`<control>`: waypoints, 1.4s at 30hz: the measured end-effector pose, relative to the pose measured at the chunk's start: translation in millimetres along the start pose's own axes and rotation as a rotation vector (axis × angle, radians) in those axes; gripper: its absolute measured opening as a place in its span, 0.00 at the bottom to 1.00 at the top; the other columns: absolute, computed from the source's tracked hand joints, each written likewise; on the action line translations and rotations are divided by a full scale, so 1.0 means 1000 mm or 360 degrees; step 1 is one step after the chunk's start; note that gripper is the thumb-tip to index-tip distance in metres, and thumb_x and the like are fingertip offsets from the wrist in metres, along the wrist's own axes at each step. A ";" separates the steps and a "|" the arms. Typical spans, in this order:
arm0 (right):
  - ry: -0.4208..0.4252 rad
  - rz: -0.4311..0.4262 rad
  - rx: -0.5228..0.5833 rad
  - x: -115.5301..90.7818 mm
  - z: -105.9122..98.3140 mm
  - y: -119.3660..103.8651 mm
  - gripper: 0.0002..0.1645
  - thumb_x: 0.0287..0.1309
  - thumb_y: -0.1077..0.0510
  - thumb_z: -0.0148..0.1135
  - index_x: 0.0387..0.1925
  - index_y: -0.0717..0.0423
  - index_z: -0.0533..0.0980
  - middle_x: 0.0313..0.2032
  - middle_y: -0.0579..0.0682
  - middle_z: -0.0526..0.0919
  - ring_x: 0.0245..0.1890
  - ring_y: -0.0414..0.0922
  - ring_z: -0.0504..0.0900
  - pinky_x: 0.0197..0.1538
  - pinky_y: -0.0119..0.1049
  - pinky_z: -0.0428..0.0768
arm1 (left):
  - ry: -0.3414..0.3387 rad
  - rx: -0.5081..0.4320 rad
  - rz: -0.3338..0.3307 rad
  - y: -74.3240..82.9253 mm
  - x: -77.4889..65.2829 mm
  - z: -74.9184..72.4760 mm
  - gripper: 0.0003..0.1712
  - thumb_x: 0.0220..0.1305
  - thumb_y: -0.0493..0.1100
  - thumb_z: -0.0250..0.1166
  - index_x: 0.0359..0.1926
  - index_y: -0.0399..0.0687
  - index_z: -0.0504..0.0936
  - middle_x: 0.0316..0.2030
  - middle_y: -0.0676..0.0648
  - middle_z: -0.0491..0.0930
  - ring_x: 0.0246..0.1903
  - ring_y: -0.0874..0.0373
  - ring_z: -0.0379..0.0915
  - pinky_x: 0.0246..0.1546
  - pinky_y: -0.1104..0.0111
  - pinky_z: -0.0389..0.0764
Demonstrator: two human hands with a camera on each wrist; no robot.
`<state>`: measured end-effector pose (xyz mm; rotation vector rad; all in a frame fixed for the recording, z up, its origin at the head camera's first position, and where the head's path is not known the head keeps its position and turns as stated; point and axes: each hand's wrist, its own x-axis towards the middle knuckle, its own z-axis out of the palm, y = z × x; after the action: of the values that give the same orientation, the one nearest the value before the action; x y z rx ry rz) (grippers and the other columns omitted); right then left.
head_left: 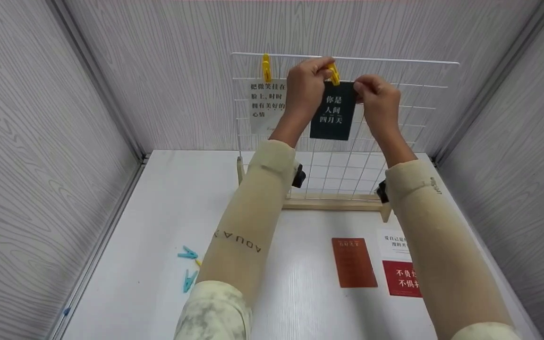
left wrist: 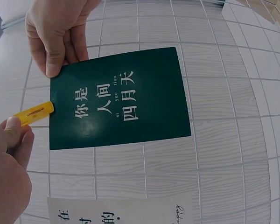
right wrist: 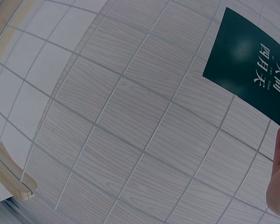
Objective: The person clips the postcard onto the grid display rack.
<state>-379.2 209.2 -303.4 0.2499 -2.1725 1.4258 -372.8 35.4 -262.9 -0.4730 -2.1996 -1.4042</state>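
Observation:
A dark green card [head_left: 332, 118] with white characters hangs against the white wire grid [head_left: 409, 115]. My left hand [head_left: 304, 85] pinches a yellow clothespin [head_left: 334, 74], whose tip meets the card's top edge. With thumb and fingers, my right hand [head_left: 379, 101] pinches the card's upper right corner; the left wrist view shows this right hand [left wrist: 60, 32] at the corner too. Left of them, a white card [head_left: 263, 106] hangs on the grid below another yellow clothespin [head_left: 266, 68]; my left hand and forearm cover part of it. In the right wrist view only part of the green card [right wrist: 252, 65] shows.
The grid stands in a wooden base [head_left: 333, 204] with black knobs [head_left: 299, 176]. On the white table lie an orange-brown card [head_left: 354, 262], a red card [head_left: 400, 278] and a white card [head_left: 392, 243] partly under my right arm. Blue clothespins [head_left: 189, 280] lie at left.

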 end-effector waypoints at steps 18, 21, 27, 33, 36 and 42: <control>0.0087 -0.0071 -0.0029 0.000 0.004 0.001 0.11 0.71 0.55 0.60 0.44 0.57 0.83 0.39 0.50 0.84 0.36 0.41 0.84 0.46 0.29 0.83 | -0.0074 0.0215 0.0051 0.009 0.000 0.003 0.16 0.75 0.39 0.57 0.59 0.48 0.83 0.51 0.48 0.84 0.48 0.63 0.78 0.49 0.81 0.77; 0.0097 -0.0070 -0.0034 -0.001 0.004 0.000 0.11 0.71 0.55 0.60 0.45 0.57 0.83 0.39 0.50 0.84 0.37 0.42 0.84 0.46 0.29 0.83 | -0.0088 0.0252 0.0055 0.010 0.000 0.003 0.17 0.76 0.39 0.56 0.60 0.48 0.83 0.52 0.48 0.84 0.49 0.62 0.78 0.51 0.81 0.77; 0.0096 -0.0040 -0.0070 -0.003 0.004 -0.001 0.13 0.72 0.53 0.58 0.48 0.57 0.80 0.40 0.50 0.83 0.39 0.41 0.84 0.49 0.28 0.83 | -0.0133 0.0267 0.0031 0.013 -0.002 0.003 0.19 0.76 0.40 0.56 0.63 0.48 0.80 0.54 0.48 0.83 0.50 0.63 0.78 0.51 0.80 0.76; 0.0101 -0.0026 -0.0082 -0.003 0.005 -0.001 0.13 0.73 0.52 0.57 0.49 0.57 0.79 0.42 0.53 0.85 0.39 0.41 0.84 0.50 0.28 0.83 | -0.0188 0.0285 -0.0001 0.017 -0.001 0.002 0.20 0.76 0.41 0.55 0.66 0.49 0.77 0.55 0.48 0.82 0.49 0.62 0.78 0.49 0.79 0.77; 0.0105 -0.0036 -0.0120 -0.003 0.004 -0.001 0.13 0.73 0.52 0.57 0.50 0.55 0.78 0.43 0.53 0.86 0.39 0.41 0.83 0.50 0.28 0.83 | -0.0197 0.0302 0.0007 0.017 -0.001 0.003 0.21 0.77 0.41 0.55 0.66 0.48 0.77 0.54 0.48 0.82 0.49 0.62 0.77 0.49 0.79 0.77; 0.0106 -0.0061 -0.0187 -0.005 0.003 0.002 0.14 0.74 0.51 0.56 0.51 0.53 0.79 0.45 0.52 0.87 0.40 0.39 0.82 0.49 0.28 0.82 | -0.0184 0.0270 0.0039 0.016 -0.001 0.006 0.21 0.76 0.41 0.56 0.66 0.47 0.76 0.53 0.47 0.82 0.49 0.62 0.77 0.51 0.79 0.76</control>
<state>-377.1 206.6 -308.4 0.1982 -2.1762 1.2629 -364.9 46.9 -254.0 -0.5294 -2.3725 -1.1914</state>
